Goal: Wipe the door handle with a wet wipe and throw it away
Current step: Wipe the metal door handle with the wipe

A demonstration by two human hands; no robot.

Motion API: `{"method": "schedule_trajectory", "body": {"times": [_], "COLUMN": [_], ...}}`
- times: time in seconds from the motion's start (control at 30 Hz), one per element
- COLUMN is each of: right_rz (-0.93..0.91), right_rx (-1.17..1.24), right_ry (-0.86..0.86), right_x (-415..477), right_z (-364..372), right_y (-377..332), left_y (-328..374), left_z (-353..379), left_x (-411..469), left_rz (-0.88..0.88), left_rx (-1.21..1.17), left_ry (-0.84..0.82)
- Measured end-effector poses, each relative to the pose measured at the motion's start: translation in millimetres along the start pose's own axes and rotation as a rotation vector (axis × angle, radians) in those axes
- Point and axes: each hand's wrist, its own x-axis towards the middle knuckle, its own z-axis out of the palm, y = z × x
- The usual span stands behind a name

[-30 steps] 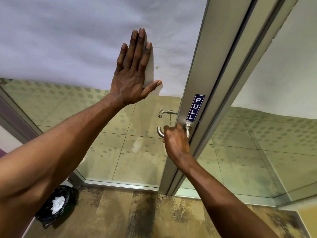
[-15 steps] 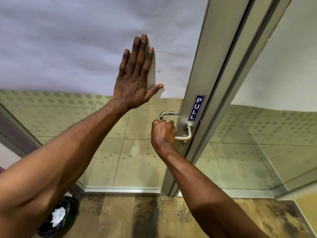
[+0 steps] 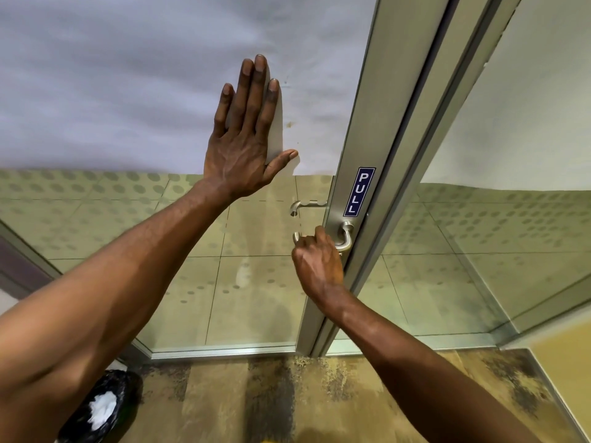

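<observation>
A silver lever door handle [image 3: 347, 239] sits on the metal door stile [image 3: 377, 107], below a blue PULL label [image 3: 358, 191]. My right hand [image 3: 316, 266] is closed around the lever's middle, leaving its free end and its bend by the stile showing. No wet wipe shows in that fist; anything under the fingers is hidden. My left hand [image 3: 246, 145] lies flat on the frosted part of the glass door, fingers together and pointing up, holding nothing.
A bin lined with a black bag [image 3: 96, 407] stands on the floor at lower left, with white crumpled material inside. A second handle [image 3: 303, 205] shows through the glass on the door's far side. A fixed glass panel [image 3: 479, 251] lies to the right.
My right hand slid from the lever's bend out to its free end, then back toward the middle. My left hand has stayed flat on the glass.
</observation>
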Motion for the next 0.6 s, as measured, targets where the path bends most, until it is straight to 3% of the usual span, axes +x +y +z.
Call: {"method": "schedule_trajectory", "body": {"times": [0.33,0.6], "right_rz": [-0.274,-0.428], "right_rx": [-0.104,-0.064], "right_ry": [0.028,0.034], "right_x": [-6.3,4.8], "right_z": [9.0,8.7], "right_y": [119.7,155.5], "left_y": [0.9,4.2], "left_z": [-1.1,-9.4], "left_x": [1.0,4.7], "left_rz": [0.000,-0.031], "left_rx": [-0.007,-0.003], "left_ry": [0.003,-0.030]}}
